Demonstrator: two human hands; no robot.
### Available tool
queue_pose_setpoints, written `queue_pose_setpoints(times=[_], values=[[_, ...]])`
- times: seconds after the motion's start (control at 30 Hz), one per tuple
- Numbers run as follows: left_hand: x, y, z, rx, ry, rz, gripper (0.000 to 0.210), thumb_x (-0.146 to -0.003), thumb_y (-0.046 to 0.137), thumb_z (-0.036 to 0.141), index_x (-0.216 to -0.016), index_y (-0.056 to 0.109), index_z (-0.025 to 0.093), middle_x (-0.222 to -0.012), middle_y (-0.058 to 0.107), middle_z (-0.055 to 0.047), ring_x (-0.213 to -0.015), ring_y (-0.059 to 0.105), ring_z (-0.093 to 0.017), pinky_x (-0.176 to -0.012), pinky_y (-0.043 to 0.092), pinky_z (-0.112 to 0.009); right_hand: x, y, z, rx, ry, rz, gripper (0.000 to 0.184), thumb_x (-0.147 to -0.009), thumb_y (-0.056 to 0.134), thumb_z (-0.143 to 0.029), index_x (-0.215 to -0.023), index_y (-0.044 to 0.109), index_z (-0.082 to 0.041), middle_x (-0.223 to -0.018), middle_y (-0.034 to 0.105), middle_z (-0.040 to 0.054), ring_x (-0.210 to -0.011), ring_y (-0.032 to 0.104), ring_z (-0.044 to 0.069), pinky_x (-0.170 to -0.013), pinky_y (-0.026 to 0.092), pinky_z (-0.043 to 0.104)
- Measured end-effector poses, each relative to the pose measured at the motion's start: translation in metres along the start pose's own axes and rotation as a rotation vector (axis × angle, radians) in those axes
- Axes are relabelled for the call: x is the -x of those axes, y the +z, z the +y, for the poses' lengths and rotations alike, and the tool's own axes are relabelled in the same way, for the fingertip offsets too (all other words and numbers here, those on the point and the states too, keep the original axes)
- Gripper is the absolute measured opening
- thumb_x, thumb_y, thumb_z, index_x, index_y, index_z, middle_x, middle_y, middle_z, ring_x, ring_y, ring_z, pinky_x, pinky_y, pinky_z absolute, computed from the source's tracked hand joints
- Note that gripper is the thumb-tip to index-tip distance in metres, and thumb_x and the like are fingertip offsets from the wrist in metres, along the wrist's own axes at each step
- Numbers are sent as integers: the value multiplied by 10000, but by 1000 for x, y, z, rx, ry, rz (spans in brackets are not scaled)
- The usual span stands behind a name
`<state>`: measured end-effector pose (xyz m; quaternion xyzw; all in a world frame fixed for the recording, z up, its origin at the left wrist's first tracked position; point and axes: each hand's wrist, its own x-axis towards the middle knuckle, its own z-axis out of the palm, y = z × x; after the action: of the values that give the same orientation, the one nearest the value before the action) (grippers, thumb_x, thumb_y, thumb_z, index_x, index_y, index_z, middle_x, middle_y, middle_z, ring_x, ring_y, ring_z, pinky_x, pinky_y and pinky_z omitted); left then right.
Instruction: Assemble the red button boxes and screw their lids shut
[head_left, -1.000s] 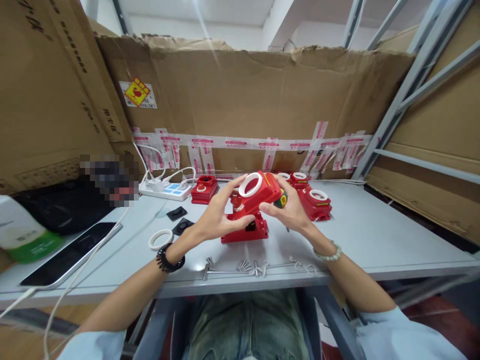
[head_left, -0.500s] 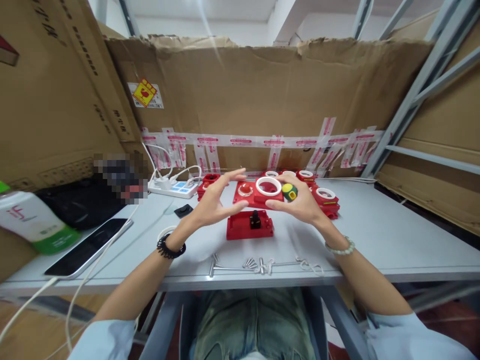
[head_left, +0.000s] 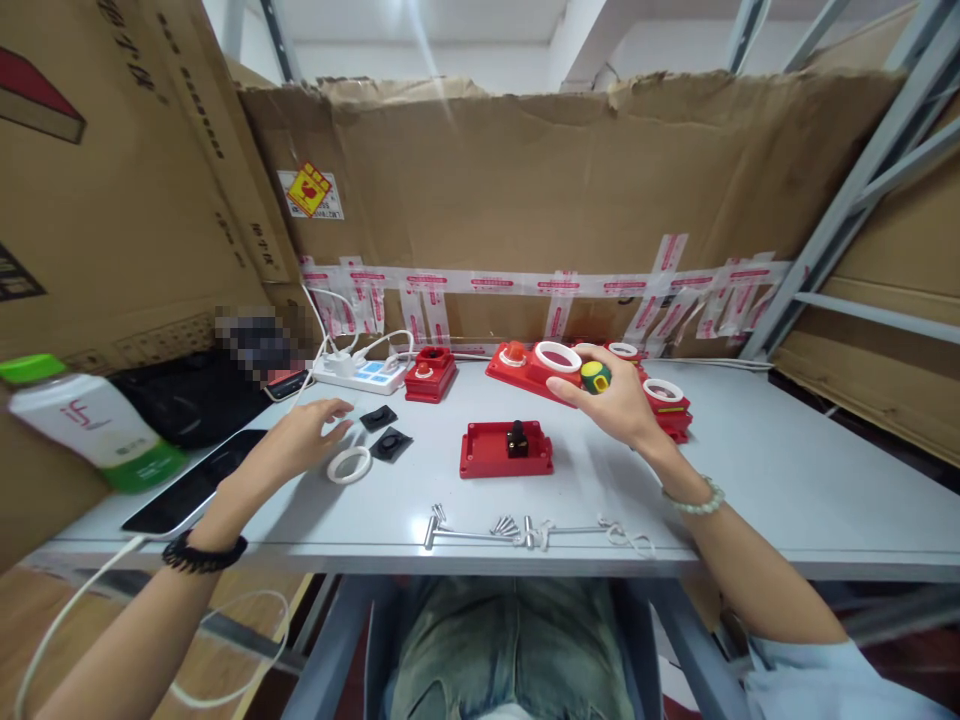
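My right grip (head_left: 621, 405) is closed round the end of a red cover (head_left: 527, 374), glossy and oblong, with a domed button and a smooth white collar (head_left: 559, 357) on its face; the rounded green-and-yellow handle (head_left: 596, 377) nestles in the same palm. My left grip (head_left: 298, 440) is loose, fingers parted and slightly curled, with nothing that I can see in it, near a flat white ring (head_left: 349, 465) and two thin black squares (head_left: 391, 444). Between my arms, the shallow, hard-walled red base (head_left: 484, 462) lies on the smooth, pale desk (head_left: 787, 470), a blocky black piece (head_left: 517, 442) standing inside. Nearer me are shiny metal screws (head_left: 506, 525) and slender T-shaped rods (head_left: 472, 537). Beyond rises creased brown cardboard (head_left: 487, 180), torn ragged along its top.
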<state>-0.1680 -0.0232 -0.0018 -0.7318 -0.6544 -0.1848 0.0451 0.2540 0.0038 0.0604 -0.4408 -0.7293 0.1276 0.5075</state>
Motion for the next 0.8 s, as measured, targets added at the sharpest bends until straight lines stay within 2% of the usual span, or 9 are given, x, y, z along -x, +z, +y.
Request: queue_pose_setpoints(times=[0.1, 0.23, 0.43, 0.57, 0.7, 0.8], values=[[-10, 5, -9, -42, -35, -26, 559, -850, 366, 508, -1112, 636, 95, -1137, 694, -191, -1012, 657, -346, -910, 488, -450, 0, 1, 1, 25, -37, 6, 563, -636, 784, -536, -1066, 676, -190, -1079, 700, 94, -973, 657, 277, -876, 526, 456], [-32, 17, -5, 7, 7, -47, 628, -813, 437, 613, -1102, 664, 104, -1144, 700, -175, -1048, 641, -334, -923, 480, -412, 1, 2, 2, 38, -70, 12, 584, -637, 776, -562, -1065, 673, -178, -1104, 690, 108, -1008, 652, 278, -890, 528, 455], [-49, 27, 1, 52, 53, -134, 483, -751, 563, 618, -892, 737, 190, -961, 758, -95, -895, 666, -284, -773, 485, -325, 0, 2, 4, 63, -90, 16, 596, -633, 777, -572, -1071, 675, -180, -1124, 681, 116, -1033, 645, 286, -893, 526, 461], [-50, 28, 1, 110, 12, -150, 490, -746, 547, 638, -812, 755, 199, -838, 766, -78, -787, 655, -265, -691, 467, -310, 0, 2, 4, 58, -106, 16, 577, -632, 788, -548, -1058, 668, -177, -1107, 680, 111, -1019, 645, 281, -881, 526, 454], [-51, 24, 2, 149, 13, -123, 487, -696, 581, 626, -799, 766, 188, -809, 768, -88, -758, 652, -267, -676, 469, -318, 0, 1, 4, 41, -120, 14, 529, -628, 804, -512, -1021, 661, -187, -1058, 686, 84, -985, 643, 259, -883, 517, 439], [-51, 12, 18, 204, 61, -51, 471, -710, 602, 600, -843, 769, 180, -869, 770, -96, -779, 662, -262, -710, 488, -326, -1, -1, 3, 38, -113, 23, 524, -620, 809, -513, -1010, 663, -194, -1003, 685, 66, -921, 643, 239, -834, 523, 417]])
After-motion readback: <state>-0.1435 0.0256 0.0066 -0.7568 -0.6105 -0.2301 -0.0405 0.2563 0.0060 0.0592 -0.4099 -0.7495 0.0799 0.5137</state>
